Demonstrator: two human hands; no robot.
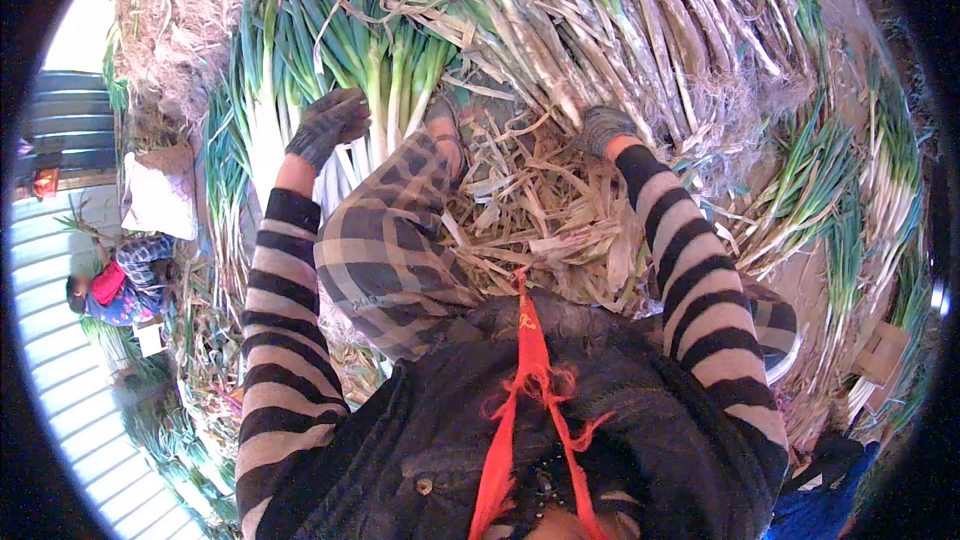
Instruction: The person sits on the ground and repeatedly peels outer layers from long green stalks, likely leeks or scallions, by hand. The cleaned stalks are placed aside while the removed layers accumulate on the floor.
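My left hand (330,127), in a dark grey knit glove, is above a row of cleaned green onions (262,116) with pale stems. Its fingers are bent, and I cannot tell whether they touch a stem. My right hand (606,129), gloved in grey too, is curled on the lower ends of unpeeled green onions (551,75) with dry brown outer leaves. Its fingertips are hidden. Between my legs lies a heap of stripped dry leaves (555,202).
Masses of roots (172,22) are piled at the upper left. More green onions (799,187) lie at right, near a cardboard piece (881,352). A white sack (159,191) stands at left, beyond it a person (124,281) among onions. Blue cloth (821,499) shows at lower right.
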